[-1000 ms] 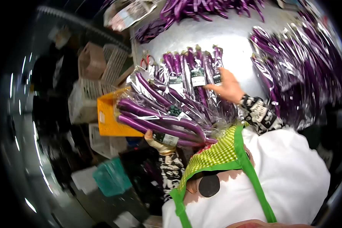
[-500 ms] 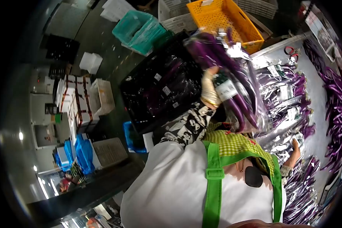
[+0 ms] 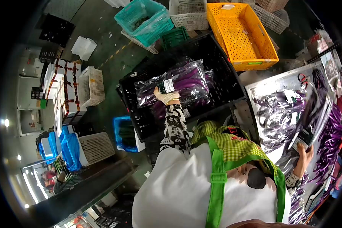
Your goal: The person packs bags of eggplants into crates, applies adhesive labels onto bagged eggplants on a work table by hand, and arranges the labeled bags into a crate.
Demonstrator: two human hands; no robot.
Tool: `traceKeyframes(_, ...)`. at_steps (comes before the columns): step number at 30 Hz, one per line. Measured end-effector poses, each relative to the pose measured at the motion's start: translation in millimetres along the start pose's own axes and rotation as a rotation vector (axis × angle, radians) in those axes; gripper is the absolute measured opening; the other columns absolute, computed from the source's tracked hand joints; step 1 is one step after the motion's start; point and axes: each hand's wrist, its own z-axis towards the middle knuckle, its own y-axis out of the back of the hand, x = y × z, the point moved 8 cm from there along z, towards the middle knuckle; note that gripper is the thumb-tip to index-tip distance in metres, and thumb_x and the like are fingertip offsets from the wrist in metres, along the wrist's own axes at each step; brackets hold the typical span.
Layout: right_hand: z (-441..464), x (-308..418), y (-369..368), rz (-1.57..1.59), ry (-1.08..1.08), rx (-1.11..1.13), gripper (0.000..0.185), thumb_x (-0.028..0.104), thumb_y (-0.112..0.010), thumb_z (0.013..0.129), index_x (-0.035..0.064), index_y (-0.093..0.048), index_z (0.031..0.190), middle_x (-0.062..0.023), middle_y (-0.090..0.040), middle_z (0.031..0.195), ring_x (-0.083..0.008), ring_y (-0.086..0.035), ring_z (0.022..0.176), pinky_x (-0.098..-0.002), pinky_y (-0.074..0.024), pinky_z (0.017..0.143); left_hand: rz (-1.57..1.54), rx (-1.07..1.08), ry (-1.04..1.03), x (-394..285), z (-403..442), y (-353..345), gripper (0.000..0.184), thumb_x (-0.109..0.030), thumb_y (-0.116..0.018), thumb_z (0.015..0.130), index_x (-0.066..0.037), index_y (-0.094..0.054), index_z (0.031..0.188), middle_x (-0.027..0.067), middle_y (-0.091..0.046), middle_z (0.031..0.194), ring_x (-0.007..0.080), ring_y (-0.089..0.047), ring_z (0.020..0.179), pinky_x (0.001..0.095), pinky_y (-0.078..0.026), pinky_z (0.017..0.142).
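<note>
My left hand (image 3: 165, 95), in a pale glove, has its fingers closed on a clear bag of long purple eggplants (image 3: 188, 81) with a white label. The bag lies inside a black crate (image 3: 226, 81), on top of more bagged eggplants. Over on the metal table (image 3: 258, 91), my right hand (image 3: 304, 156) grips another bag of eggplants (image 3: 311, 123) near its dark label, and the bag is tilted upward. Several more bagged eggplants (image 3: 279, 117) lie beside it on the table.
Loose eggplants (image 3: 332, 129) are heaped along the table's far side, with red-handled scissors (image 3: 302, 78) near a corner. Beyond the crate stand a yellow crate (image 3: 241, 36), a teal basket (image 3: 142, 22) and a white basket (image 3: 189, 17). A blue-lined box (image 3: 125, 135) sits to the left.
My left hand has carried its bag from beside the table leftward and down into the black crate. My right hand has moved outward over the table and now lifts another bag.
</note>
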Motion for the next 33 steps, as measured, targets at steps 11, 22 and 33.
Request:
traceKeyframes(11,38.3,99.3,-271.9,-0.374,0.090,0.778,0.048,0.013,-0.077,0.066,-0.0022,-0.063,0.109,-0.0101,-0.067,0.080,-0.0238,-0.066,0.082,-0.0346,-0.0536,0.077,0.090,-0.223,-0.019,9.2,0.3,69.4,0.023,-0.030,-0.053,0.087,-0.014,-0.066,0.098,0.0062,-0.065,0.087,0.0223,-0.061,0.072,0.0364,-0.051,0.070)
traceKeyframes(22,-5.2,122.5,-584.9,-0.641,0.777,1.572,0.054,0.030,-0.080,0.061,0.0009,-0.065,0.103,-0.0168,-0.068,0.088,-0.0311,-0.067,0.083,-0.0403,-0.0513,0.074,0.261,-0.390,0.337,-12.6,-88.8,125.5,0.033,-0.036,-0.058,0.086,-0.015,-0.065,0.110,0.0049,-0.067,0.113,0.0288,-0.061,0.101,0.0574,-0.045,0.091)
traceKeyframes(33,-46.5,12.9,-663.1,-0.900,0.916,1.139,0.073,0.036,-0.076,0.075,0.0136,-0.046,0.138,-0.0139,-0.044,0.141,-0.0370,-0.041,0.131,-0.0584,-0.0352,0.101,0.530,-0.148,0.838,-0.3,-137.1,79.7,0.030,-0.017,-0.044,0.101,0.003,-0.054,0.120,0.0210,-0.064,0.105,0.0402,-0.066,0.099,0.0487,-0.054,0.089)
